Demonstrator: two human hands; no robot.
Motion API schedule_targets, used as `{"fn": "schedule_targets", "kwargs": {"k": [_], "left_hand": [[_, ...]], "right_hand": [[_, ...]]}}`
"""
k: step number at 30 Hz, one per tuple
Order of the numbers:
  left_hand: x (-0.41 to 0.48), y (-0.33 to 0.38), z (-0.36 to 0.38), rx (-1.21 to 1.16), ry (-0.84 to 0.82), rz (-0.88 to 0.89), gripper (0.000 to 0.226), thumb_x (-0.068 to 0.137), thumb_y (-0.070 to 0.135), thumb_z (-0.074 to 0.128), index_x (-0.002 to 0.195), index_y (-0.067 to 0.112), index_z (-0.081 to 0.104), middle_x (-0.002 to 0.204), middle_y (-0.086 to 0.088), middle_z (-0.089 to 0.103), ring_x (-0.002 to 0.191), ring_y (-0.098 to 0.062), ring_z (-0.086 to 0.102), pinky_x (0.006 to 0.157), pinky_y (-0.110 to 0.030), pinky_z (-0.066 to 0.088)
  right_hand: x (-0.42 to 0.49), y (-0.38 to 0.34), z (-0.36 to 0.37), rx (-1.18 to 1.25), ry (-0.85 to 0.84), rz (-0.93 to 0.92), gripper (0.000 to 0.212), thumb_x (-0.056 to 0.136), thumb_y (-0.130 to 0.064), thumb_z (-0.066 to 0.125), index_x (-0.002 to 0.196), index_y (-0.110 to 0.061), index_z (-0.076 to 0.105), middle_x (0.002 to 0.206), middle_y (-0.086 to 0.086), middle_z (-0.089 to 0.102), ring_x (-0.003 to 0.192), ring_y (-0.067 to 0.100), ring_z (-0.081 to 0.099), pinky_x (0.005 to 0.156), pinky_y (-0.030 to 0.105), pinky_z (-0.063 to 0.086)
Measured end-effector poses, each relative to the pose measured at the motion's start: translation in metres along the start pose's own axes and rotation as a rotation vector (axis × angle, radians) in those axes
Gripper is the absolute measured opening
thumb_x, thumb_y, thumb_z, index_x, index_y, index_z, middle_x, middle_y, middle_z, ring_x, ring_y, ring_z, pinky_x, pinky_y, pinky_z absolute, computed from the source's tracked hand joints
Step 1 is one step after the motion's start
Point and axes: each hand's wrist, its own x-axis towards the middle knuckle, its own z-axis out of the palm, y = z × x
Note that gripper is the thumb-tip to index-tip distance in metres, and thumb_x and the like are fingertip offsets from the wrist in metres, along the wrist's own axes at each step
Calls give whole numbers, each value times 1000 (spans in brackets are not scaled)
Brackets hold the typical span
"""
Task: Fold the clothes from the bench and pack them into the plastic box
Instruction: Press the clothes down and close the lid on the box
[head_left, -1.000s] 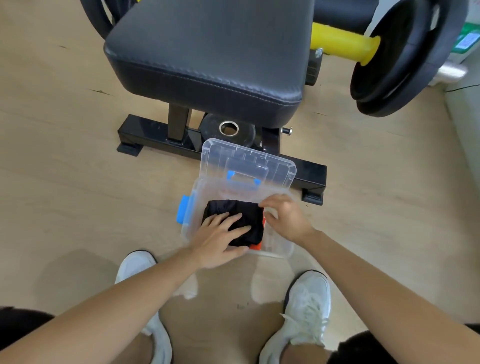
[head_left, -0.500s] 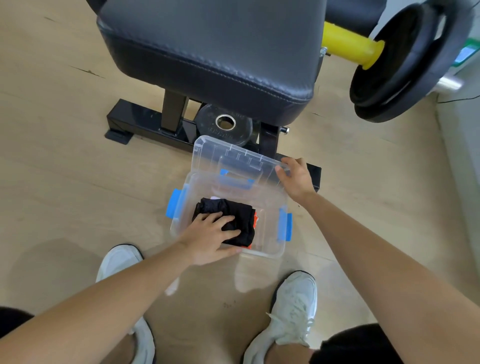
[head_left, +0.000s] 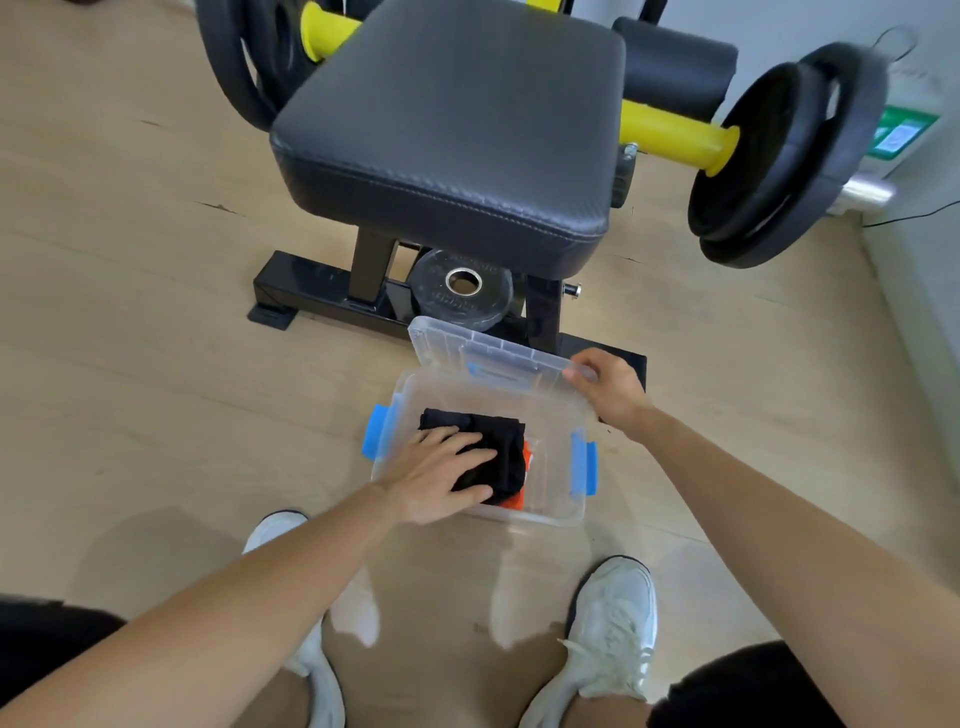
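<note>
- I see a pale wooden floor (head_left: 130, 338) filling most of my view.
- The bench (head_left: 452, 140) stands ahead, its black padded seat bare, on a black metal frame.
- Big black weight plates (head_left: 779, 166) sit on a yellow bar (head_left: 675, 136) to the right of the bench; more plates show behind its left corner.
- The clear plastic box (head_left: 556, 467) rests on the floor just in front of the bench frame, between it and the white shoes (head_left: 613, 623).
- The box lid (head_left: 467, 348) stands tilted up at the far edge of the box.
- The left hand (head_left: 436, 478) lies flat with the fingers spread, pressing down on the clothes inside the box.
- The right hand (head_left: 610, 387) grasps the right corner of the lid, fingers curled over its edge.
- The folded black garment (head_left: 501, 447) sits in the box, towards its left side.
- An orange garment (head_left: 527, 457) peeks out from under the black one at its right and near edges.
- A small weight plate (head_left: 462, 288) lies under the bench, just behind the lid.
- Blue latches (head_left: 375, 431) hang on the left and right sides of the box.
</note>
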Motion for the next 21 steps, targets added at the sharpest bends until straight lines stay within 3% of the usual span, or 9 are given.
{"fn": "schedule_targets", "kwargs": {"k": [3,5,9,11,14,16,19,21], "left_hand": [[-7,-17,-25,-62,329,44,60,91,59,31,129,26,63,125,6,64,119,-20,58,98,-34,42],[-10,-25,-45,-93,566,36,46,93,48,40,116,21,69,107,4,67,104,-22,62,87,-34,46],[-12,-35,-79,-51,760,1,40,91,42,56,123,18,63,113,0,59,104,-21,54,87,-38,48],[-15,-35,-85,-21,575,11,57,87,46,66,138,24,55,133,1,53,121,-23,46,99,-46,46],[-20,-28,-79,47,134,-35,81,86,58,66,155,36,30,165,7,24,147,-25,27,119,-45,29],[-25,-23,-69,104,83,-33,76,91,57,61,156,39,27,167,8,19,148,-26,26,118,-43,30],[-36,-17,-49,143,104,-6,59,97,53,54,151,37,38,164,6,27,149,-23,24,116,-40,31],[-42,-12,-34,143,118,6,53,94,53,58,143,33,48,165,7,23,153,-23,12,120,-41,25]], "right_hand": [[-14,-3,-9,7,4,-69,12,94,-31,63,100,-22,61,91,-6,59,72,11,53,57,22,40],[-26,-7,-13,-1,-1,-120,13,93,-29,64,102,-20,61,91,-10,58,77,8,53,61,19,39],[-51,-10,-7,-69,-58,-169,21,92,-29,67,109,-19,61,108,-5,61,100,12,55,81,22,44],[-64,-9,-2,-107,-75,-200,22,89,-28,71,107,-21,61,115,-4,62,109,16,55,94,29,44],[-85,-3,5,-158,-82,-238,21,83,-27,77,96,-26,60,121,-4,64,118,22,52,103,37,42],[-99,4,12,-227,-93,-249,24,80,-25,79,92,-28,58,128,-3,63,124,22,46,104,38,40],[-116,21,20,-349,-141,-224,27,82,-25,77,93,-28,53,140,-5,56,133,18,33,109,35,35],[-125,32,25,-424,-163,-231,27,82,-25,77,95,-26,52,144,-2,51,135,18,32,109,30,35]]}}
